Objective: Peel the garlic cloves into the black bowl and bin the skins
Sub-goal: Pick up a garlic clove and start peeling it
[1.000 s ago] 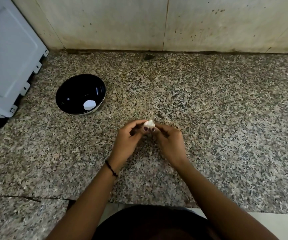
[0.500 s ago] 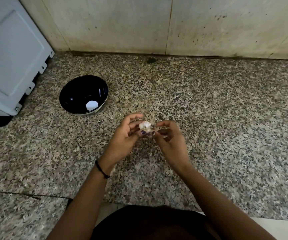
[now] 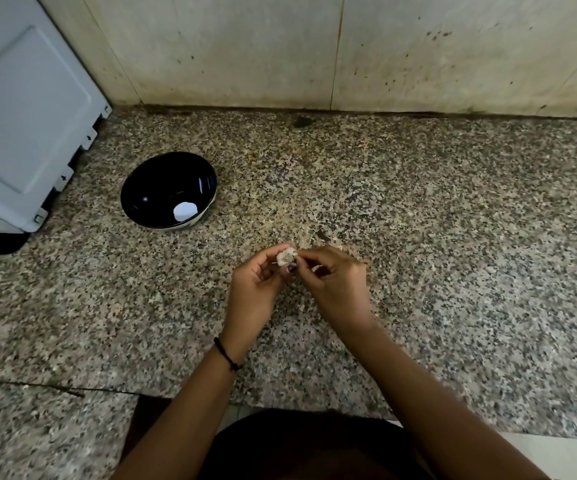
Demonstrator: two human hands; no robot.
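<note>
A small whitish garlic piece (image 3: 286,257) with its rough root end facing me is pinched between the fingertips of my left hand (image 3: 256,289), above the speckled granite counter (image 3: 453,237). My right hand (image 3: 335,285) pinches at its right side, and a pale scrap of skin shows between that hand's curled fingers. The black bowl (image 3: 162,188) stands to the upper left of my hands, with one white peeled clove (image 3: 185,211) lying at its near side.
A grey-white appliance (image 3: 20,116) fills the far left beside the bowl. A stained tiled wall (image 3: 349,50) runs along the back of the counter. A crack crosses the counter at the lower left. No bin is in view.
The garlic has turned in my fingers, so its root end now faces me. Both hands stay together over the same spot; the camera has shifted slightly.
</note>
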